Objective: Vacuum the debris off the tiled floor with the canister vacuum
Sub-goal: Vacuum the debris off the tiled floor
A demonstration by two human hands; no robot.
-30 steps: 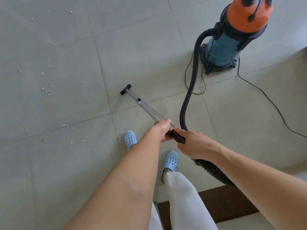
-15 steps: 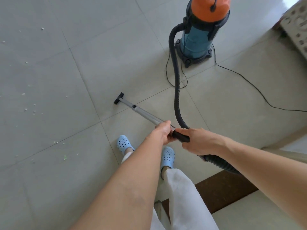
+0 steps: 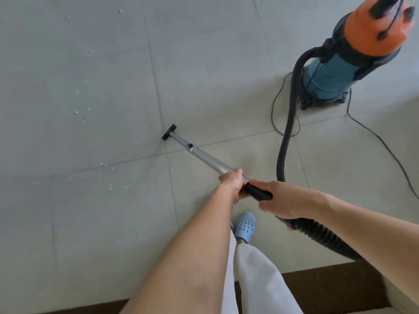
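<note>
Left hand (image 3: 231, 183) wrapped round the silver wand (image 3: 204, 157), just ahead of the black handle (image 3: 258, 191). Right hand (image 3: 283, 200) clamped on that handle, fingers curled under it. From the handle, wand slanting down and away to the small black nozzle (image 3: 169, 132), flat on the tiled floor (image 3: 204, 64) beside a grout line. White debris (image 3: 84, 112) scattered left of the nozzle, well apart from it; a green scrap (image 3: 110, 187) nearer the feet. Ribbed hose (image 3: 286, 137) looping from behind the handle up to the canister vacuum (image 3: 335, 71), upright, far right of the nozzle. Thin black cord (image 3: 374, 134) trailing past it. Blue clog (image 3: 245, 225) right below the handle.
</note>
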